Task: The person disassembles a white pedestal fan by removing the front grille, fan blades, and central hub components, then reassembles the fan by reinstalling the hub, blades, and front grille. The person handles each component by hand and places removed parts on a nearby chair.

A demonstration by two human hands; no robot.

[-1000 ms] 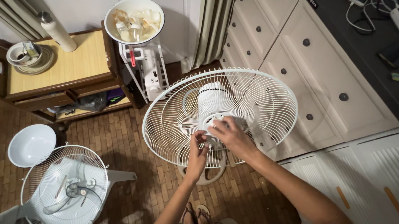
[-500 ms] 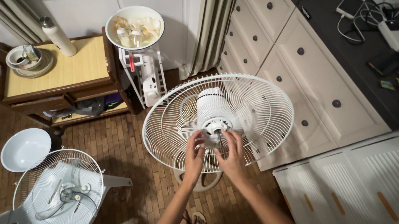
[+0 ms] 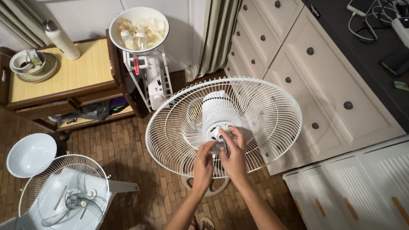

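A white standing fan (image 3: 271, 112) faces up at me with its wire rear grille bare and no blades on it. The white motor hub (image 3: 215, 112) sits at the grille's centre. My right hand (image 3: 235, 154) reaches over the hub's near side, fingers pinched on a small dark part at the centre. Just left of it, my left hand (image 3: 204, 165) has its fingertips curled against the same spot. What lies under the fingers is hidden.
On the brick-pattern floor at lower left lie a second wire grille (image 3: 63, 201) and a white round cover (image 3: 31, 154). A wooden side table (image 3: 67, 76), a white bowl (image 3: 139, 29) on a rack and white drawers (image 3: 321, 77) surround the fan. My sandalled feet (image 3: 204, 228) stand near its base.
Both hands have stayed at the hub. The right hand's fingers have shifted slightly over the centre, and my head has moved, so the view sits a little differently.
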